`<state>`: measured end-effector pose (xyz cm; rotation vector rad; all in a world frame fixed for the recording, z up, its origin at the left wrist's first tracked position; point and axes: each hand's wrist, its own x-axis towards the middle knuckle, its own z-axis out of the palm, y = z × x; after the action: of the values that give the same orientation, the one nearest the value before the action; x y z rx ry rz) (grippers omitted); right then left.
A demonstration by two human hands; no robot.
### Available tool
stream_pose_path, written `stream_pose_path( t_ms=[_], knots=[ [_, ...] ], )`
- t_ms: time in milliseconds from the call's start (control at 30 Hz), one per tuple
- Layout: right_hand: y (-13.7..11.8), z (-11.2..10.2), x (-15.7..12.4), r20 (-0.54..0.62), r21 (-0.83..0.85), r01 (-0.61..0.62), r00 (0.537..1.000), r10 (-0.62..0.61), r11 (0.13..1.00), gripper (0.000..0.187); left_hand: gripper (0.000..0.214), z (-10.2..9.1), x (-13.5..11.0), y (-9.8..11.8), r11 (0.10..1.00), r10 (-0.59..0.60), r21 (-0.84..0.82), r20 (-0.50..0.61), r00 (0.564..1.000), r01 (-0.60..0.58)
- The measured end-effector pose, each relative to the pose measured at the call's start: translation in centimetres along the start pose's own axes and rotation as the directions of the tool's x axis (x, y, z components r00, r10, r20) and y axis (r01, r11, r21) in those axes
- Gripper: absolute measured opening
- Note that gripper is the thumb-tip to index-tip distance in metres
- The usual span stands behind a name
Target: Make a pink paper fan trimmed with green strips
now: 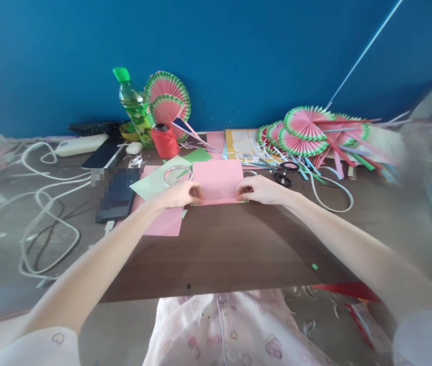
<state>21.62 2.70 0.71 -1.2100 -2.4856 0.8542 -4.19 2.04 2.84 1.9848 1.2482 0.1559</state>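
A sheet of pink paper (218, 179) lies in front of me on the brown table, with narrow green edging at its near corners. My left hand (184, 193) pinches the near left corner between curled fingers. At the near right corner, my right hand (258, 190) grips the same sheet in a like pinch. The near edge looks folded over into a thin strip. Beside my left hand lie a pale green sheet (149, 184), a clear tape roll (178, 175) and another pink sheet (164, 223). Black scissors (282, 178) rest beyond my right hand.
Pleated pink-and-green paper fans (305, 132) are piled at the back right; more lean beside a green-capped bottle (134, 104) and a red spool-like object (164, 141). A phone (119, 195) and white cables (54, 213) occupy the left. A blue wall (231, 56) stands behind.
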Motion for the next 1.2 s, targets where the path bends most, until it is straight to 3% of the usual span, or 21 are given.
stream_pose_path(
  t_ms=[200, 767, 1200],
  knots=[
    [0.0, 0.2, 0.1, -0.007, -0.049, 0.032, 0.999, -0.033, 0.998, 0.007, 0.018, 0.0, -0.2, 0.3, 1.000, -0.017, 0.025, -0.004, 1.000, 0.017],
    [-0.2, 0.3, -0.4, -0.018, -0.047, 0.045, 0.999, -0.046, 0.998, 0.004, 0.015, 0.9, 0.0, -1.8, 0.995, 0.086, 0.049, -0.034, 0.996, -0.084],
    [-0.2, 0.7, -0.5, -0.027, -0.074, 0.059, 0.998, -0.062, 0.995, 0.006, 0.009, 1.0, -0.6, -0.7, 0.991, 0.073, 0.112, -0.043, 0.996, -0.068]
  ],
)
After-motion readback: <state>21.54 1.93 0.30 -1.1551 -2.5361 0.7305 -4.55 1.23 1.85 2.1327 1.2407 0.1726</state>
